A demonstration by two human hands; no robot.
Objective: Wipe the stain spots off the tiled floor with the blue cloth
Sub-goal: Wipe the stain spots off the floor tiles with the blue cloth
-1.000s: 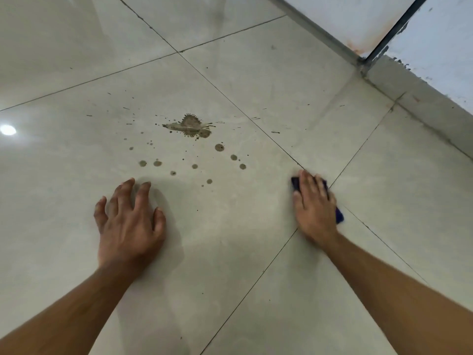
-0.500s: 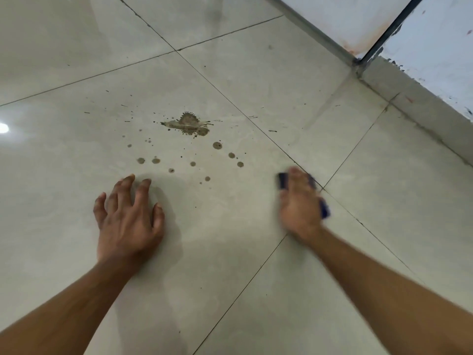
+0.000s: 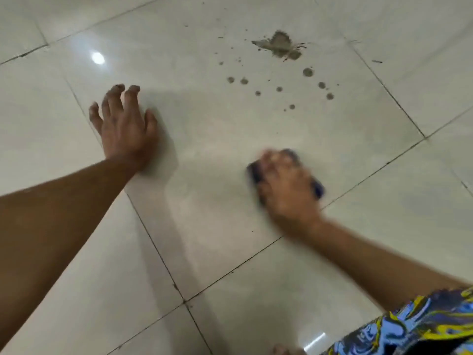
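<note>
Head view. The right hand (image 3: 286,185) is pressing the blue cloth (image 3: 254,172) flat against the tiled floor (image 3: 204,226), fingers laid over the wad so that only dark blue edges are showing at the left side and at the right, near the wrist. The hand is motion-blurred, so whether the fingers are curling round the cloth or lying straight on it cannot be told. Compared with the frames a second and half a second ago, the hand and cloth are now sitting leftward, off the grout line (image 3: 371,172) they were straddling and onto the stained tile; the camera is also swinging, so the wall corner seen earlier is now out of frame. This is probably the approach stroke: the cloth is closing on the stains but is not yet touching any of them.

The left hand (image 3: 125,129) is bracing on the floor, fingers spread wide and holding nothing, its place unchanged.

The large splash (image 3: 279,46) and the scattered stain spots (image 3: 281,90) are lying intact near the top of the tile, apart from the cloth; the nearest spot (image 3: 292,106) is lying just ahead of the fingers.

The floor is glossy pale tile with dark grout, reflecting a ceiling light (image 3: 98,58). A patterned garment (image 3: 422,326) is intruding at lower right.
</note>
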